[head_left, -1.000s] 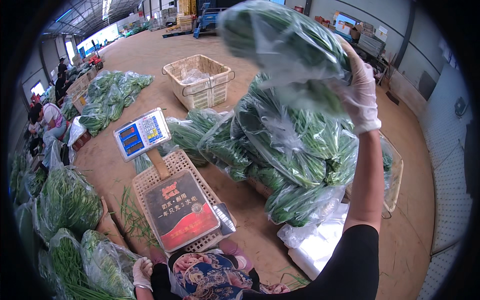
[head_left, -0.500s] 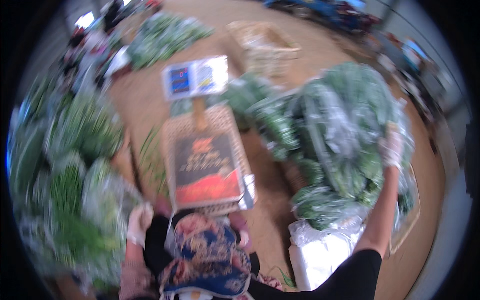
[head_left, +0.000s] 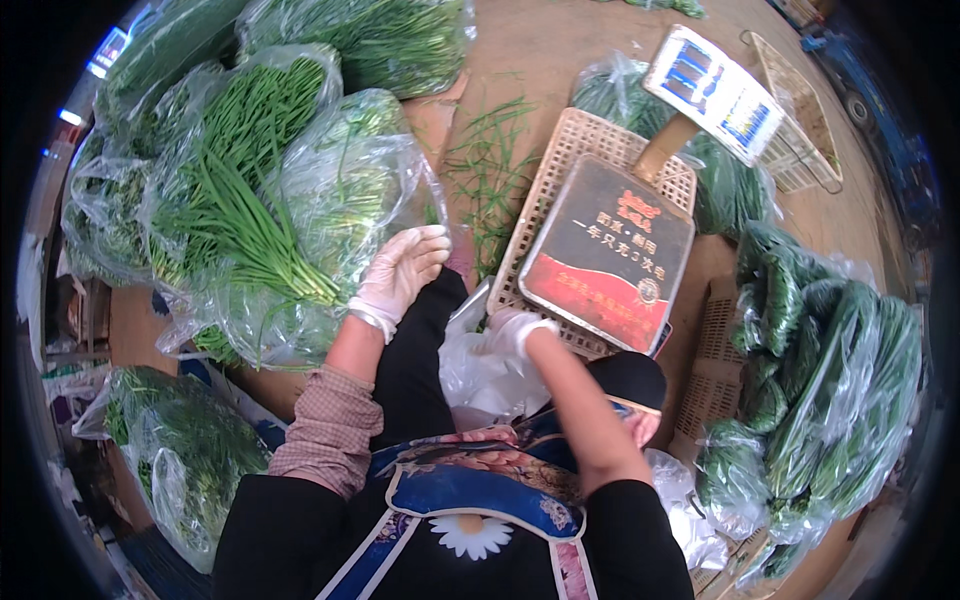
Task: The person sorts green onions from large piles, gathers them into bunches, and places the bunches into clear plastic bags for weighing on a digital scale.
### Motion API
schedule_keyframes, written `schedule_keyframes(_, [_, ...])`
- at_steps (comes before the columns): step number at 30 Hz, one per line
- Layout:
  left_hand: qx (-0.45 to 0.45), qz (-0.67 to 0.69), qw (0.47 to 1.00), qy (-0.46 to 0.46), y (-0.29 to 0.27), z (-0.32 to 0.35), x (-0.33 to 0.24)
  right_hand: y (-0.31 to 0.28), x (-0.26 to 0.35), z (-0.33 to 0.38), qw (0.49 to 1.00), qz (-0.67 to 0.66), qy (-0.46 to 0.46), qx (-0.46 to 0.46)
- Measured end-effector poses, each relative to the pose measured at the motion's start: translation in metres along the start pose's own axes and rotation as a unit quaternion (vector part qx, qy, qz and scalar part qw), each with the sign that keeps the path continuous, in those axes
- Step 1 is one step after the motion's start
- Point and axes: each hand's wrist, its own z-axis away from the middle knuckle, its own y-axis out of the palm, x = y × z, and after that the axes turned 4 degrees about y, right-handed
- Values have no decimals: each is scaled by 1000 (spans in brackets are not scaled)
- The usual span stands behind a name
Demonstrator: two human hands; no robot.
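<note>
My left hand (head_left: 402, 278), in a thin white glove, is raised over my left knee. Its fingers are slightly bent and apart from the thumb, with nothing visible in them. Beside it lies a clear bag of leafy greens (head_left: 350, 175), with a loose bunch of long green chives (head_left: 245, 220) next to that. My right hand (head_left: 522, 332), also gloved, touches the top of thin clear plastic bags (head_left: 490, 385) between my knees; its fingers are blurred and partly hidden. Just ahead of it, a dark-topped weighing scale (head_left: 610, 245) rests on a beige plastic crate (head_left: 560, 140).
On the right, bagged dark greens (head_left: 835, 390) are piled up by another crate (head_left: 705, 370). The scale's display (head_left: 715, 90) stands on a post. Behind it is an open basket (head_left: 800, 110). Loose green stalks (head_left: 490, 165) litter the floor. Another bag of greens (head_left: 185, 455) lies lower left.
My right hand has left the bagged greens on the right and come to the plastic bags between my knees. My left hand has turned and lifted beside the greens. The view has swung left and down.
</note>
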Motion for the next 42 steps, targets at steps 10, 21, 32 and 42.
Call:
schedule_keyframes(10, [15, -7, 1000, -17, -10, -4, 2, 131, 9, -67, 991, -39, -67, -113])
schedule_keyframes(21, [-31, -113, 969, -218, 19, -2, 38, -20, -7, 126, 738, -585, -148, -300])
schedule_keyframes(32, [-166, -181, 920, 304, 18, 71, -8, 51, 43, 107, 808, -407, -124, -408])
schedule_keyframes(42, [-340, -286, 863, 241, -94, 213, -18, 65, 28, 63, 816, -545, -36, -187])
